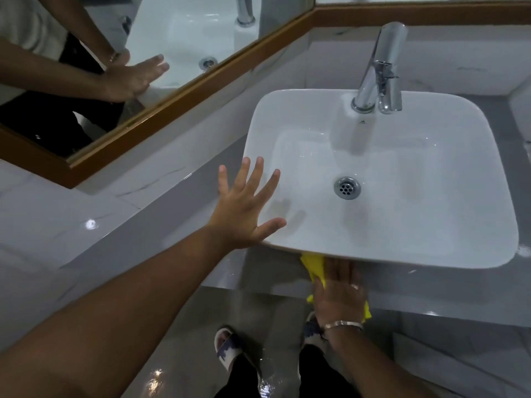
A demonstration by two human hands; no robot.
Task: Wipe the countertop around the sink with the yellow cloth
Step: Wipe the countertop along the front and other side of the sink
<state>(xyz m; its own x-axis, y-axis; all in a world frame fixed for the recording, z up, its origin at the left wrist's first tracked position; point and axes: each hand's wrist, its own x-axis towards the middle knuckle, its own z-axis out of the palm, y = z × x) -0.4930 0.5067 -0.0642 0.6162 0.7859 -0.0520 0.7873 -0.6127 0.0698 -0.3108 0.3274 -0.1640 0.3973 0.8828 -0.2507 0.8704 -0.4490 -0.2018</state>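
Observation:
A white square sink (pixel 488 225) sits on a glossy grey countertop (pixel 178 214). My left hand (pixel 244 208) rests on the sink's front-left corner with its fingers spread and nothing in it. My right hand (pixel 339 294) lies flat on the yellow cloth (pixel 313 267), pressing it onto the narrow strip of countertop just in front of the sink. The fingertips and the far end of the cloth reach under the sink's overhanging front rim. Most of the cloth is hidden under the hand.
A chrome tap (pixel 379 73) stands at the back of the sink, and a drain (pixel 347 188) lies in the basin. A wood-framed mirror (pixel 161 110) runs along the wall at left. My feet in sandals (pixel 227 346) stand on the shiny floor below.

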